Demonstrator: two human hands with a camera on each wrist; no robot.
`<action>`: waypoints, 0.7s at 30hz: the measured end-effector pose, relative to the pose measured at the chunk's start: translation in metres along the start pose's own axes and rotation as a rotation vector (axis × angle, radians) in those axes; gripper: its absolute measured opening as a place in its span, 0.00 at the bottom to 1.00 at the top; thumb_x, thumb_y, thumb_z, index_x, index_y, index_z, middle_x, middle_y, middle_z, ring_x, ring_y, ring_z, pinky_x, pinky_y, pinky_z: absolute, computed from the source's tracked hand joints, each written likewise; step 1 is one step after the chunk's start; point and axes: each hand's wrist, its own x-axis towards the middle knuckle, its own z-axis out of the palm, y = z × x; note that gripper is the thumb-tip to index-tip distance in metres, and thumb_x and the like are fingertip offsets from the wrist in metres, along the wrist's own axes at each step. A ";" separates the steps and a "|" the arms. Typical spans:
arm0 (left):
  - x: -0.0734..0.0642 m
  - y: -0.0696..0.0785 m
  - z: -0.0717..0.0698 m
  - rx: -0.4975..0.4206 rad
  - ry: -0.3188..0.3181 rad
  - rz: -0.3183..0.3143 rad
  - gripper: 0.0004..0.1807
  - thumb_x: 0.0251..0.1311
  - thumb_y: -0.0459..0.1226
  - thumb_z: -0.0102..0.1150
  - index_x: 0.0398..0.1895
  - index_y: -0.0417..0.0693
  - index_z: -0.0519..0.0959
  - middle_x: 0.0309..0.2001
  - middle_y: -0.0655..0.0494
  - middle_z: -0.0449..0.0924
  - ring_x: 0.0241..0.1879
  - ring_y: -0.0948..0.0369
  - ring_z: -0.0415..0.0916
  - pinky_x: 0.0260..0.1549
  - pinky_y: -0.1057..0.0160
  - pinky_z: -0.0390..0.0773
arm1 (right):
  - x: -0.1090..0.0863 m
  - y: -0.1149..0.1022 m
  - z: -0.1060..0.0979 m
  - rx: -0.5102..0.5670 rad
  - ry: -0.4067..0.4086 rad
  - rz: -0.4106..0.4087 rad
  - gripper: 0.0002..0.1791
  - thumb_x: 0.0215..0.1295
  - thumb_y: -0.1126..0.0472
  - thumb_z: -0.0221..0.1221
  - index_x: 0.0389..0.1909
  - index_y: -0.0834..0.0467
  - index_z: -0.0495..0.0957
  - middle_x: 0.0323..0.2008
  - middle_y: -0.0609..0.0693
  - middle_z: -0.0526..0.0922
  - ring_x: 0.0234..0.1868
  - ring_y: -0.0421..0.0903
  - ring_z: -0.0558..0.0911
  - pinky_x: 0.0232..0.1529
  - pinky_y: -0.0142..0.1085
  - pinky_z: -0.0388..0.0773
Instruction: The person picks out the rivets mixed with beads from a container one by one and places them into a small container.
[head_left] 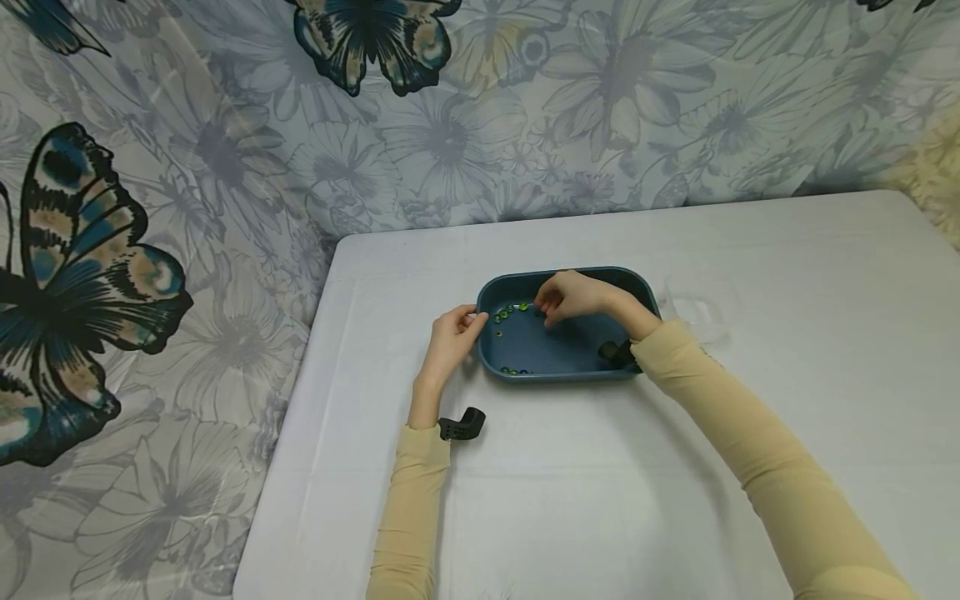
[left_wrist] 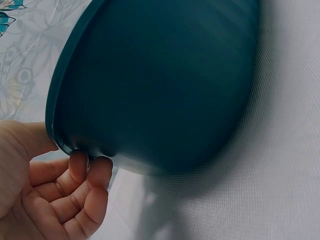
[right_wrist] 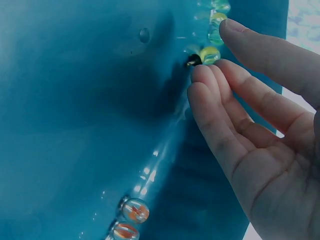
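A blue plastic tray (head_left: 570, 346) with rounded corners holds glass marbles. My left hand (head_left: 450, 337) pinches its left rim; in the left wrist view the thumb lies over the rim and the fingers curl beneath it. Inside the tray, near the far wall, my right hand (right_wrist: 260, 135) has its fingers extended and the thumb apart from them. Its fingertips are right at a dark marble (right_wrist: 194, 60) and a yellow-green marble (right_wrist: 210, 54). More green marbles (head_left: 502, 314) curve along the tray's far left part. Two orange-swirled marbles (right_wrist: 135, 210) lie along the wall in the right wrist view.
Several small marbles (head_left: 513, 371) lie by the tray's near left edge. A clear plastic container (head_left: 697, 317) stands right of the tray on the white-covered table (head_left: 570, 500). Behind and to the left hangs a flowered cloth (head_left: 450, 142) with butterflies.
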 end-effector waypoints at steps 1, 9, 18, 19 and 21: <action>0.000 0.000 0.000 -0.001 0.000 0.001 0.18 0.65 0.40 0.54 0.49 0.33 0.76 0.27 0.51 0.72 0.20 0.64 0.66 0.21 0.69 0.67 | 0.000 0.000 0.000 -0.003 0.001 0.005 0.21 0.53 0.70 0.64 0.48 0.73 0.74 0.41 0.63 0.79 0.42 0.53 0.78 0.43 0.40 0.75; 0.001 0.000 0.000 0.005 0.001 0.006 0.18 0.65 0.39 0.54 0.49 0.33 0.76 0.26 0.52 0.72 0.21 0.63 0.66 0.21 0.69 0.67 | 0.003 -0.003 0.003 -0.035 -0.005 0.021 0.21 0.53 0.69 0.65 0.48 0.74 0.74 0.42 0.63 0.79 0.43 0.53 0.78 0.44 0.41 0.75; 0.000 0.000 0.001 0.009 0.002 0.000 0.18 0.65 0.39 0.54 0.50 0.33 0.76 0.26 0.51 0.73 0.20 0.64 0.66 0.20 0.70 0.67 | 0.004 -0.003 0.005 -0.089 -0.015 0.003 0.21 0.53 0.69 0.65 0.47 0.74 0.75 0.41 0.63 0.79 0.42 0.54 0.79 0.43 0.42 0.76; 0.000 0.000 0.001 0.007 0.003 0.003 0.18 0.65 0.39 0.54 0.49 0.34 0.77 0.26 0.51 0.73 0.20 0.64 0.66 0.20 0.70 0.67 | 0.004 -0.003 0.006 -0.092 -0.014 0.005 0.20 0.53 0.69 0.65 0.47 0.73 0.75 0.41 0.62 0.80 0.42 0.54 0.79 0.43 0.41 0.76; 0.000 0.000 0.001 0.003 0.004 0.007 0.17 0.65 0.39 0.54 0.49 0.34 0.77 0.26 0.51 0.74 0.19 0.64 0.67 0.20 0.70 0.67 | 0.005 -0.002 0.006 -0.091 -0.013 0.008 0.20 0.53 0.69 0.65 0.47 0.73 0.76 0.40 0.62 0.80 0.41 0.53 0.79 0.42 0.41 0.76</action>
